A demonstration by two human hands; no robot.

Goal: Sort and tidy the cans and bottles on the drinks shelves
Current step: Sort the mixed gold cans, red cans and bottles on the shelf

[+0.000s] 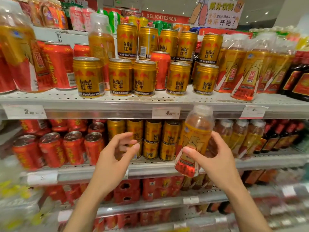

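Observation:
My right hand (212, 158) grips an orange energy-drink bottle (194, 136) with a clear cap, held tilted in front of the middle shelf. My left hand (117, 153) hovers beside it, fingers curled apart and holding nothing, in front of gold Red Bull cans (152, 139). On the upper shelf (117, 101) stand more gold Red Bull cans (88, 76), with a red can (161, 69) among them and a lone orange bottle (101, 41) behind. Matching orange bottles (247, 72) stand at the upper right.
Red cans (56, 64) fill the upper left and the middle shelf's left (53, 148). Dark bottles (297, 81) stand at far right on both shelves. Price tags (166, 113) line the shelf rails. Red multipacks (127, 191) sit on lower shelves.

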